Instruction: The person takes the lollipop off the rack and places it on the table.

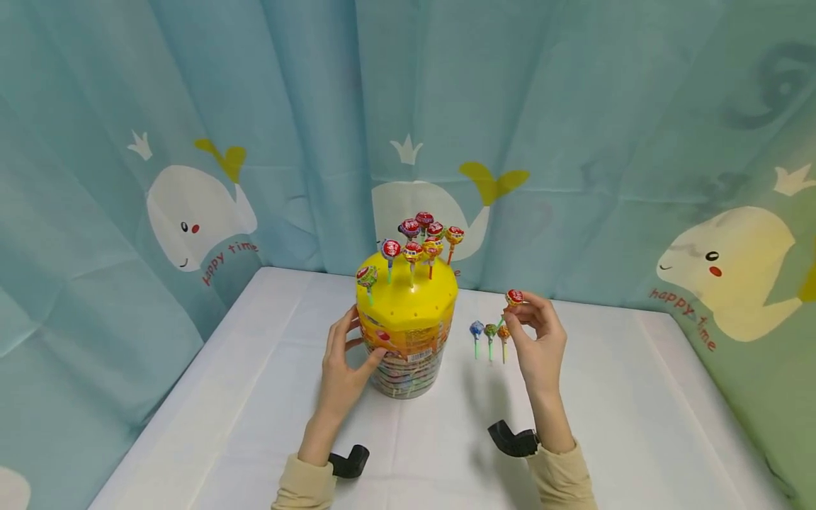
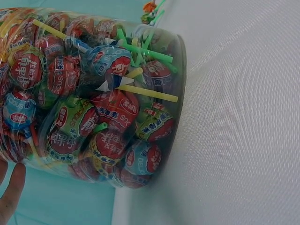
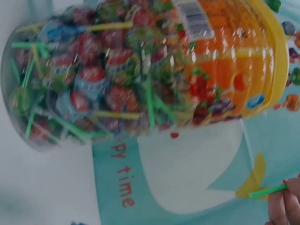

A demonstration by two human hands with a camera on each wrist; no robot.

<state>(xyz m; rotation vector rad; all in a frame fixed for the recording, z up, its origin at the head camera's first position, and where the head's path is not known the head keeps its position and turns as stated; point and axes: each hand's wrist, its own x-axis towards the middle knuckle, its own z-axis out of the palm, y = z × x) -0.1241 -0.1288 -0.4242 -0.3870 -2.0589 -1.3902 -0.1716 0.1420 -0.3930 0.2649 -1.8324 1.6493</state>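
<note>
On the curtain (image 1: 319, 106) before me I read "happy time" in red, beside the left whale (image 1: 194, 212) and again below the right whale (image 1: 733, 276). Through my candy jar (image 1: 408, 379), lollipop wrappers (image 2: 75, 117) show "CIOUS" and Chinese characters too blurred to read. The jar's label (image 3: 229, 56) bears a barcode (image 3: 194, 18), its digits illegible to me

Whale-print curtain (image 1: 312, 106) behind white table (image 1: 255, 397)
</note>
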